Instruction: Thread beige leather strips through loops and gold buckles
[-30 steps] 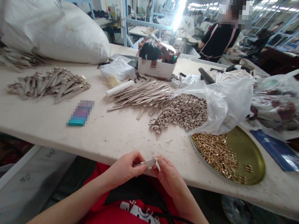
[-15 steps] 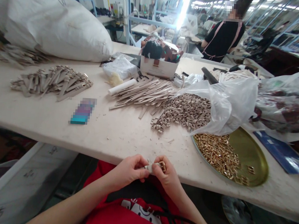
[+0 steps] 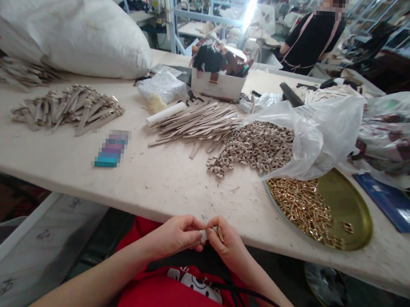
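Just below the table's near edge, my left hand (image 3: 178,236) pinches a short beige strap (image 3: 204,235). My right hand (image 3: 229,243) pinches the strap's other end, with a small gold buckle (image 3: 219,233) on it. The two hands meet over my red shirt. On the table above them lie a heap of beige loops (image 3: 254,150), a fan of loose beige straps (image 3: 196,122) and a gold tray (image 3: 351,210) holding several gold buckles (image 3: 301,207).
A pile of finished straps (image 3: 67,109) lies at the left, a big white sack (image 3: 66,27) behind it. A white box (image 3: 217,82), clear plastic bags (image 3: 318,133), a blue sleeve (image 3: 391,201) and a blurred flat card (image 3: 112,149) sit around. A person in black stands at the back.
The long strap end that stuck out between my hands a second ago is drawn in; the gold buckle now shows at my right fingertips. Both hands have sunk slightly lower in the picture.
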`<move>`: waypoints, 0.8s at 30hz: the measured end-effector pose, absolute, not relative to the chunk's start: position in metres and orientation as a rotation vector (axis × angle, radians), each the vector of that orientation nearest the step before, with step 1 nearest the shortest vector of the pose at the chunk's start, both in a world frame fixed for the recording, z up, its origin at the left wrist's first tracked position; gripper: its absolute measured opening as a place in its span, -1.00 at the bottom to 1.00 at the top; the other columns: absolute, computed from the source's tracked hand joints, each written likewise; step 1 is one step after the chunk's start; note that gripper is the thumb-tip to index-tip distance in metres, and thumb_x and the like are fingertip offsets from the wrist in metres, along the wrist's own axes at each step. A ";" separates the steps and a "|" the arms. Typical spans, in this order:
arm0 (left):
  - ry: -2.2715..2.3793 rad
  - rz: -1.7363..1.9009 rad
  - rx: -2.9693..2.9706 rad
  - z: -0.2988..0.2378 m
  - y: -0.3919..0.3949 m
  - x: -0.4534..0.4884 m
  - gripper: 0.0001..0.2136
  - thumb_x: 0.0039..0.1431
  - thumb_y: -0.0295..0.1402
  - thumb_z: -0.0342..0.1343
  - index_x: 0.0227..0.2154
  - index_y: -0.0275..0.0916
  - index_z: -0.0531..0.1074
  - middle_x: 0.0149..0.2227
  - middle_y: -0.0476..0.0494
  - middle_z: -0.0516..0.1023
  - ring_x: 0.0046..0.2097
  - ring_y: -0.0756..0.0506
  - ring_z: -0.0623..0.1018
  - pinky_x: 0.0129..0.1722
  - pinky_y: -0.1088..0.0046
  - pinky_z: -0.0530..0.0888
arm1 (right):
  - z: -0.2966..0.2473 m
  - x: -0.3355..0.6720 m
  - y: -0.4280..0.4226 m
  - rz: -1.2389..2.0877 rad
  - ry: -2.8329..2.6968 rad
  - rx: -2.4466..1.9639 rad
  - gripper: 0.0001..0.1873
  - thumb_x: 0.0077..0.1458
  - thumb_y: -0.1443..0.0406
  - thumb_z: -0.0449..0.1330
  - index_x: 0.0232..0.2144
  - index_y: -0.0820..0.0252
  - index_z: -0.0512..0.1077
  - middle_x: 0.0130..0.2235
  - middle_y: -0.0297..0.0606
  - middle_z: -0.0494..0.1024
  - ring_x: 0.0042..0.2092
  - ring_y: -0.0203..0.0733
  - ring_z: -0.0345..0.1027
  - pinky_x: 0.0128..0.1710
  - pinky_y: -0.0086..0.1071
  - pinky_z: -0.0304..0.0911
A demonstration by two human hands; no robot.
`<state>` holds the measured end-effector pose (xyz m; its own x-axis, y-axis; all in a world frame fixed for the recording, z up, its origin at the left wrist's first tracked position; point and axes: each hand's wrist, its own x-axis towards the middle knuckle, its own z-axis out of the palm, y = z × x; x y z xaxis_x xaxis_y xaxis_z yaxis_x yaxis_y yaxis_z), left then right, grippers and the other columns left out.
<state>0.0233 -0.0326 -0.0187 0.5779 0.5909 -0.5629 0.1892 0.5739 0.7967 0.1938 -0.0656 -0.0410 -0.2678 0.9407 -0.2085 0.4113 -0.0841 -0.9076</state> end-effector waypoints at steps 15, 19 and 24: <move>1.045 0.177 1.012 -0.010 -0.050 0.025 -0.80 -0.11 -0.37 0.13 -0.36 -0.33 0.40 -0.45 -0.02 0.49 -0.43 0.02 0.44 -0.43 0.54 0.33 | -0.035 0.207 -0.083 1.408 -1.862 -1.333 -0.87 0.12 0.26 -0.04 -0.40 0.18 0.25 -0.49 -0.40 0.29 -0.47 -0.35 0.10 -0.50 -0.49 0.00; 1.046 0.182 0.952 -0.011 -0.053 0.023 -0.73 -0.11 -0.29 0.16 -0.33 -0.32 0.37 -0.45 -0.01 0.48 -0.45 0.02 0.44 -0.44 0.53 0.33 | -0.044 0.206 -0.090 1.430 -1.759 -1.289 -0.86 0.11 0.24 -0.03 -0.39 0.18 0.24 -0.50 -0.42 0.26 -0.48 -0.36 0.08 -0.50 -0.49 0.01; 1.050 0.208 0.947 -0.015 -0.058 0.023 -0.74 -0.12 -0.28 0.17 -0.35 -0.31 0.35 -0.44 0.00 0.47 -0.43 0.02 0.43 -0.42 0.53 0.32 | -0.045 0.207 -0.090 1.453 -1.771 -1.262 -0.87 0.11 0.25 -0.02 -0.39 0.18 0.26 -0.48 -0.40 0.31 -0.46 -0.36 0.12 -0.48 -0.50 0.05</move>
<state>0.0229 -0.0575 -0.0152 0.5184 0.5620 -0.6445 0.2737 0.6050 0.7477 0.2073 -0.0895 -0.0447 -0.4304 0.8884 -0.1596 0.3302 -0.0096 -0.9439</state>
